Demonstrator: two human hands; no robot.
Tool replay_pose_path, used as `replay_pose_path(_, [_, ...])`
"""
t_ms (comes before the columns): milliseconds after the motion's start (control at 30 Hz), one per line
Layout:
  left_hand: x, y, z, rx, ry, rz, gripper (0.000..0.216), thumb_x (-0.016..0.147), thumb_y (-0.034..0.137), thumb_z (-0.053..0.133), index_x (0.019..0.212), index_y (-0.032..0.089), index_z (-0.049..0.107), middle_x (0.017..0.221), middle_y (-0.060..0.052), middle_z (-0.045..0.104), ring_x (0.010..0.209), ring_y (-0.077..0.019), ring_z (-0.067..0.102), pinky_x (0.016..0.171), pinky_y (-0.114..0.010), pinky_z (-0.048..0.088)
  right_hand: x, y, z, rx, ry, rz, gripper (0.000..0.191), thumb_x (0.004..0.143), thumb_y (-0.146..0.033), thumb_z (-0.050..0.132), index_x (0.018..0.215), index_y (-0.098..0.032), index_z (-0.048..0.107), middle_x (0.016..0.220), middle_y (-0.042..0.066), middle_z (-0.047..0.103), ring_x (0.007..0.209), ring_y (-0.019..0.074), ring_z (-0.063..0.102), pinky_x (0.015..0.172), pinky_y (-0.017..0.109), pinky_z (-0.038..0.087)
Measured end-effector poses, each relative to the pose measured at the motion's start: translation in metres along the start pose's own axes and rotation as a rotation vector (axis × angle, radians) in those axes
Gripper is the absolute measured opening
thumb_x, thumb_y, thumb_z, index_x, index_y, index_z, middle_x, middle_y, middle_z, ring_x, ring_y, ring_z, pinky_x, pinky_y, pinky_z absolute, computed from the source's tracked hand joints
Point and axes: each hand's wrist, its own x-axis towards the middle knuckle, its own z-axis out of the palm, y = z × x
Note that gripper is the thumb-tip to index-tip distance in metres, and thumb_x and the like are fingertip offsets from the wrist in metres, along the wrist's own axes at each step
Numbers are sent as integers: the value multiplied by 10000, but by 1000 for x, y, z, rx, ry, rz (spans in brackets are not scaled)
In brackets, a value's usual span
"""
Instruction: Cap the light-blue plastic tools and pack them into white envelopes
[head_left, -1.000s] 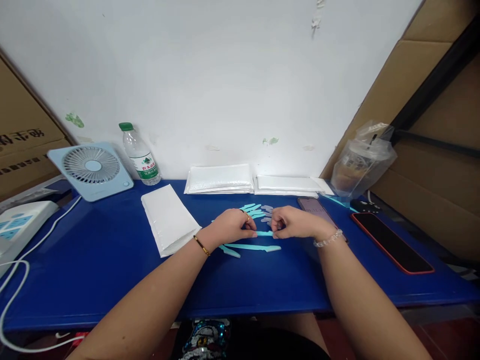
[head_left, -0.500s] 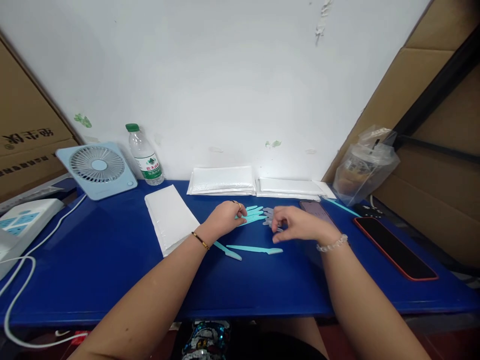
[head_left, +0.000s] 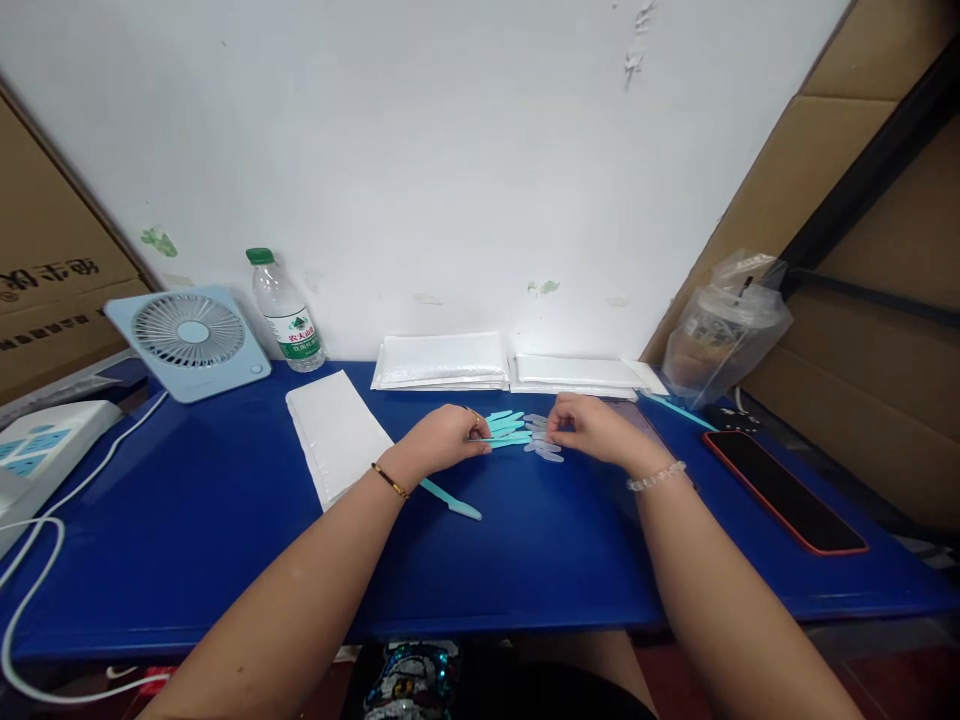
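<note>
My left hand (head_left: 454,437) is closed, thumb and fingers pinching the handle end of a teal eyebrow razor (head_left: 510,439). Under and beyond it, several more teal eyebrow razors (head_left: 506,417) lie fanned on the table, their translucent ends (head_left: 545,452) pointing right. My right hand (head_left: 589,428) has its thumb and fingertips pinched together at those translucent ends; they appear to grip the far end of the same razor, partly hidden by the fingers. One loose teal razor (head_left: 454,502) lies nearer me, partly covered by my left wrist.
On the blue table (head_left: 525,570), a white padded mailer (head_left: 337,430) lies left, with mailer stacks (head_left: 441,362) (head_left: 577,371) along the wall. A fan (head_left: 199,335), bottle (head_left: 292,325) and power strip (head_left: 45,455) stand left. A phone (head_left: 780,490) and bagged drink (head_left: 720,335) are right.
The teal razor lying crosswise in front of my hands is gone from that spot. My right hand has moved slightly up and its fingers have closed at the translucent ends.
</note>
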Motion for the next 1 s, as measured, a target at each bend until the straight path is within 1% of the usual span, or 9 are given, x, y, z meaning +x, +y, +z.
replay_pose_path(100, [-12, -3, -18, -14, -20, -17, 387, 642, 449, 684, 955, 223, 660, 946, -31, 609, 822, -180, 554, 609, -234, 363, 2, 0, 2, 23, 79, 3, 125, 784, -281, 591, 783, -176, 658, 821, 39, 571, 682, 140, 536, 621, 248, 396])
replay_pose_path(167, [-22, -2, -26, -20, -195, -28, 353, 559, 393, 745, 872, 242, 681, 887, -4, 614, 744, -163, 557, 571, -230, 359, 2, -3, 3, 40, 117, -10, 152, 805, -289, 563, 776, -178, 662, 830, 45, 577, 682, 139, 541, 627, 251, 404])
replay_pose_path(233, [-29, 1, -29, 22, -364, -117, 309, 490, 271, 774, 785, 237, 692, 764, 14, 618, 616, -143, 536, 510, -232, 330, 1, -6, 4, 73, 137, -15, 175, 813, -306, 555, 766, -178, 665, 832, 50, 589, 684, 140, 545, 621, 252, 410])
replay_pose_path(300, [-31, 6, -26, 61, -428, -183, 210, 486, 187, 753, 681, 212, 678, 662, 17, 604, 536, -131, 505, 476, -237, 303, 1, -9, 5, 136, 130, -17, 188, 807, -332, 566, 781, -177, 668, 815, 47, 603, 665, 137, 546, 603, 252, 415])
replay_pose_path(400, [-27, 12, -19, -1, -346, -126, 63, 599, 209, 682, 640, 193, 638, 634, 7, 603, 533, -131, 507, 473, -239, 299, 1, -17, 8, 340, 14, -29, 240, 829, -377, 541, 854, -174, 667, 766, 37, 627, 619, 127, 552, 569, 247, 426])
replay_pose_path(533, [-21, 12, -16, -233, -243, -73, 106, 752, 289, 556, 778, 193, 593, 681, 2, 632, 597, -138, 563, 512, -226, 355, 1, -30, 12, 643, -128, -81, 317, 817, -395, 570, 1034, -171, 625, 774, 41, 648, 658, 135, 595, 602, 256, 471])
replay_pose_path(633, [-19, 6, -17, -419, -259, -62, 156, 771, 332, 549, 830, 188, 557, 719, 0, 646, 655, -145, 599, 567, -224, 406, 1, -34, 15, 708, -55, -129, 336, 745, -365, 668, 1014, -166, 644, 776, 42, 652, 705, 146, 603, 665, 275, 495])
replay_pose_path(800, [-15, -3, -17, -688, -355, -14, 209, 768, 364, 587, 829, 171, 537, 739, 1, 620, 694, -139, 619, 667, -244, 453, 2, -35, 15, 625, 143, -179, 237, 740, -352, 676, 898, -176, 703, 790, 52, 657, 654, 135, 589, 613, 262, 490])
replay_pose_path(1000, [-11, -5, -17, -861, -451, -58, 293, 750, 429, 618, 834, 161, 534, 716, 11, 579, 572, -97, 567, 572, -235, 459, 0, -39, 9, 543, 172, -252, 204, 779, -352, 641, 885, -193, 713, 809, 60, 671, 653, 137, 597, 585, 254, 482])
